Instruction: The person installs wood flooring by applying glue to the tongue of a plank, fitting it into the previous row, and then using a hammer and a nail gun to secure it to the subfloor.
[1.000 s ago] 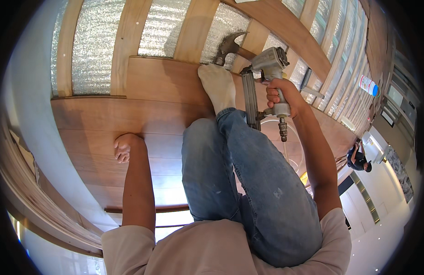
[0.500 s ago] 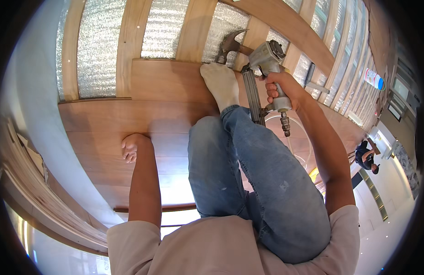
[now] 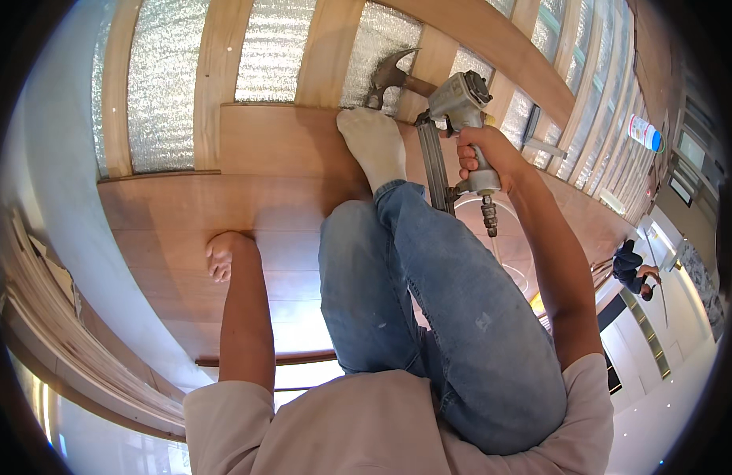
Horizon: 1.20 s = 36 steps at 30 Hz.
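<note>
My right hand (image 3: 490,158) is wrapped round the grip of a grey metal nail gun (image 3: 459,103), its long magazine slanting down beside my shin. A bare metal air fitting (image 3: 490,215) sticks out at the end of its handle. On the left, my left hand (image 3: 221,255) rests as a fist on the reddish-brown floorboards (image 3: 283,214); nothing shows in its fingers. Beyond my socked foot (image 3: 374,141) lies a claw hammer (image 3: 389,77), its handle partly behind the nail gun. A shorter board (image 3: 279,138) sits against the far edge of the laid boards.
Wooden battens (image 3: 328,51) with silver foil (image 3: 275,51) between them stretch beyond the boards. A loose plank (image 3: 500,43) lies across battens. A white and blue container (image 3: 644,133) stands at right. Long wood strips (image 3: 65,332) are stacked at left. Another person (image 3: 631,271) is far right.
The view has shifted slightly; my hands keep their places on the nail gun and boards. The distant person has changed posture, and a long thin rod now shows by them.
</note>
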{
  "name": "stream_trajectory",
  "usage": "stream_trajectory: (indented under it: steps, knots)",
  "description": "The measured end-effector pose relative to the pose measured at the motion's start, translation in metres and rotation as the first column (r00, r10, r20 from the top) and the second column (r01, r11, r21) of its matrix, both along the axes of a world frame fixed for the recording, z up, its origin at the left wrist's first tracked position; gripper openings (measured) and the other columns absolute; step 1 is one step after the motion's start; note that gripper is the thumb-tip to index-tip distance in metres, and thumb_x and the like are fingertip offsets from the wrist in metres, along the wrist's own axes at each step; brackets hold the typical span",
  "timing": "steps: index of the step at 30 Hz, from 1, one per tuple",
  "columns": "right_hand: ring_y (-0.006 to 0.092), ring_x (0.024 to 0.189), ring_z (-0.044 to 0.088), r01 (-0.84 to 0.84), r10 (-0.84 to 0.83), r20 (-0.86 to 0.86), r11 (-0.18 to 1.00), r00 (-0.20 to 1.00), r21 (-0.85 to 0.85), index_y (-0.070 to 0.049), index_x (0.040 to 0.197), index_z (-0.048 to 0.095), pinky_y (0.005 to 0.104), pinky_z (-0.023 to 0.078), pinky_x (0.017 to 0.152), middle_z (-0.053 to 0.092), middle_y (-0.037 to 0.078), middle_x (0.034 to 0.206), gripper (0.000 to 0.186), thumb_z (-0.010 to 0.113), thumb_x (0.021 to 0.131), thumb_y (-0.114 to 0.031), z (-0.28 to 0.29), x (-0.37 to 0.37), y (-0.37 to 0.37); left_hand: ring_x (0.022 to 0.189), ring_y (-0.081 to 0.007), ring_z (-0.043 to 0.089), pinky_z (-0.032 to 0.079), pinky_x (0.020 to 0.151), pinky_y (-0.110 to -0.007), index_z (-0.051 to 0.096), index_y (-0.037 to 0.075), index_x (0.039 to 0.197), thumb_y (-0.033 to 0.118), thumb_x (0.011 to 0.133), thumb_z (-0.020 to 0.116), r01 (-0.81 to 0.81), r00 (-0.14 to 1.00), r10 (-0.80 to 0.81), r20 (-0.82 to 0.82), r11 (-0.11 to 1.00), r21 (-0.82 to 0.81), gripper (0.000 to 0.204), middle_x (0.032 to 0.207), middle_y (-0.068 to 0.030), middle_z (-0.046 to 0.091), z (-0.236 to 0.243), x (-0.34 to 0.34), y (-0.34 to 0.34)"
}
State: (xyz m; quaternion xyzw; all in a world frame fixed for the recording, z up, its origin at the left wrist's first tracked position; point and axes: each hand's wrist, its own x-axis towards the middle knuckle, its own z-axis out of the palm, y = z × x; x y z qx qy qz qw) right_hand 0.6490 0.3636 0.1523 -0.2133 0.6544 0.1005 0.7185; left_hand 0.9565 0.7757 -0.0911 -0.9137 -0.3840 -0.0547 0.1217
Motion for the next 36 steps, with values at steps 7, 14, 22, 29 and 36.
stream_trajectory:
  steps: [7, 14, 22, 29, 36]
  knots:
    - [0.0108, 0.046, 0.045, -0.046, 0.045, -0.029, 0.997, 0.999, -0.057, 0.000, 0.093, 0.055, 0.0337, 0.050, 0.050, 0.045, 0.001, 0.059, 0.016, 0.056, 0.079, -0.008, 0.001, -0.002, 0.000, 0.116, -0.0362, 0.048, 0.043, 0.097, -0.045, 0.047, -0.005, 0.123, 0.035, 0.098, 0.041, -0.012, 1.000, 0.012, 0.024, 1.000, -0.025, 0.047, 0.125, -0.0216, 0.048, 0.002, 0.002, -0.008]
    - [0.0108, 0.046, 0.044, 0.038, -0.038, -0.045, 0.999, 0.998, -0.005, -0.001, 0.091, 0.054, 0.0338, 0.050, 0.050, 0.045, 0.001, 0.059, 0.014, 0.057, 0.080, -0.009, 0.000, -0.021, -0.002, 0.117, -0.0362, 0.048, 0.043, 0.097, -0.045, 0.047, -0.005, 0.124, 0.035, 0.098, 0.041, -0.072, 0.995, 0.068, 0.072, 0.996, 0.047, 0.048, 0.126, -0.0217, 0.047, -0.003, 0.000, 0.004]
    - [0.0120, 0.048, 0.046, -0.016, 0.013, -0.071, 0.999, 0.997, -0.032, -0.004, 0.089, 0.051, 0.0345, 0.051, 0.052, 0.046, 0.001, 0.060, 0.012, 0.058, 0.080, -0.009, -0.004, -0.024, -0.001, 0.118, -0.0361, 0.048, 0.043, 0.098, -0.044, 0.047, -0.005, 0.125, 0.036, 0.098, 0.041, -0.067, 0.997, 0.069, 0.034, 0.997, -0.044, 0.050, 0.128, -0.0218, 0.047, -0.004, 0.002, -0.001]
    - [0.0140, 0.053, 0.052, 0.103, -0.123, -0.061, 0.960, 0.991, -0.260, -0.004, 0.089, 0.051, 0.0357, 0.054, 0.058, 0.052, 0.005, 0.066, 0.011, 0.058, 0.084, -0.010, 0.037, -0.076, 0.011, 0.119, -0.0361, 0.047, 0.043, 0.099, -0.044, 0.046, -0.006, 0.126, 0.036, 0.098, 0.041, -0.161, 0.983, 0.159, 0.088, 0.987, 0.011, 0.051, 0.129, -0.0220, 0.046, 0.000, 0.003, 0.004]
    - [0.0120, 0.049, 0.047, 0.100, -0.185, -0.190, 0.917, 0.964, -0.386, -0.005, 0.083, 0.051, 0.0328, 0.050, 0.050, 0.049, 0.002, 0.063, 0.010, 0.061, 0.084, -0.009, 0.038, -0.154, -0.009, 0.120, -0.0361, 0.047, 0.043, 0.099, -0.044, 0.046, -0.006, 0.127, 0.036, 0.097, 0.041, -0.175, 0.983, 0.169, -0.067, 0.980, -0.096, 0.052, 0.131, -0.0221, 0.046, 0.007, 0.005, -0.006]
